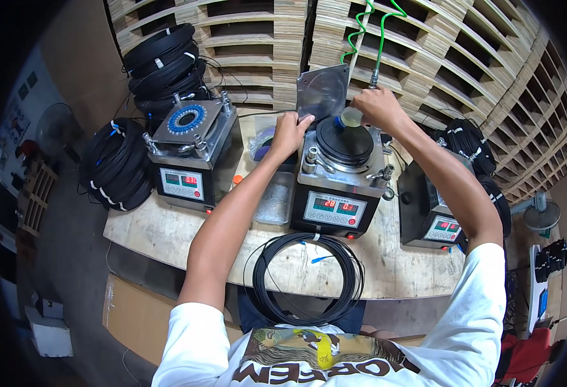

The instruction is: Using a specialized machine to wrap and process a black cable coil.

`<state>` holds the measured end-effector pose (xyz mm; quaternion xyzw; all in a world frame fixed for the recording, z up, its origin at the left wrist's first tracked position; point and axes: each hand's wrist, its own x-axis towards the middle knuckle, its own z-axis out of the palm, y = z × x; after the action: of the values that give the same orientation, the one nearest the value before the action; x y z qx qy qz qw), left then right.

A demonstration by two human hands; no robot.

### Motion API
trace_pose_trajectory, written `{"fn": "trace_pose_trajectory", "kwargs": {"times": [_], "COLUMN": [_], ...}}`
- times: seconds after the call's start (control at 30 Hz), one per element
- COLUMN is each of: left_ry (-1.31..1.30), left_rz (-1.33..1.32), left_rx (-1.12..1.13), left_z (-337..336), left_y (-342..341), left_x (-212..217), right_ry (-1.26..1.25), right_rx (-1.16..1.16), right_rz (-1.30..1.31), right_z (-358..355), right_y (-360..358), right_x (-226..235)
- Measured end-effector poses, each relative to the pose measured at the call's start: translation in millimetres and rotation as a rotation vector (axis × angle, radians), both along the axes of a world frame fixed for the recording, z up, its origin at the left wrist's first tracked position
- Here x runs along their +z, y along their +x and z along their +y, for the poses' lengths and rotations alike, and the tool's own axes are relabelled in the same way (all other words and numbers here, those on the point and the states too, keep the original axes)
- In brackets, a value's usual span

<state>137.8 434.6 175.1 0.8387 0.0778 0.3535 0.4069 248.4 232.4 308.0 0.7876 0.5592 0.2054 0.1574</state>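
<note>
Right hand (377,109): closed, fingers wrapped round a hose-end tool (373,82) fed by a green hose (381,45); most of the grip is hidden. A translucent round piece (352,117) with a blue edge shows just below these fingers, over the far rim of the black disc (343,146).

Left hand (288,134): fingers curled, thumb against the lower left edge of the metal plate (323,91). Cannot tell whether it grips the plate or only touches it. Plate stands tilted up behind the disc.

Disc lies on the steel top of the middle machine (303,203), front panel lit, on the wooden desk (386,277).

Surroundings: left machine (223,177) bears a ring of blue pieces (197,122); right machine (415,209) stands beyond the right forearm. Clear plastic tray (273,219) sits just left of the middle machine. A black cable coil (262,284) lies at the near desk edge, partly overhanging.
</note>
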Motion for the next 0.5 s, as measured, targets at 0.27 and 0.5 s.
{"fn": "trace_pose_trajectory", "kwargs": {"times": [0.27, 0.5], "left_ry": [0.009, 0.054], "left_rz": [-0.002, -0.014], "left_rx": [0.042, 0.065], "left_z": [5.4, 6.6], "left_y": [3.8, 3.6], "left_x": [-2.9, -3.2], "right_ry": [-0.049, -0.037], "right_rx": [-0.155, -0.001], "right_rz": [0.025, 0.086], "right_z": [-54.8, -29.8], "right_y": [-1.2, -39.8], "right_x": [6.7, 5.0]}}
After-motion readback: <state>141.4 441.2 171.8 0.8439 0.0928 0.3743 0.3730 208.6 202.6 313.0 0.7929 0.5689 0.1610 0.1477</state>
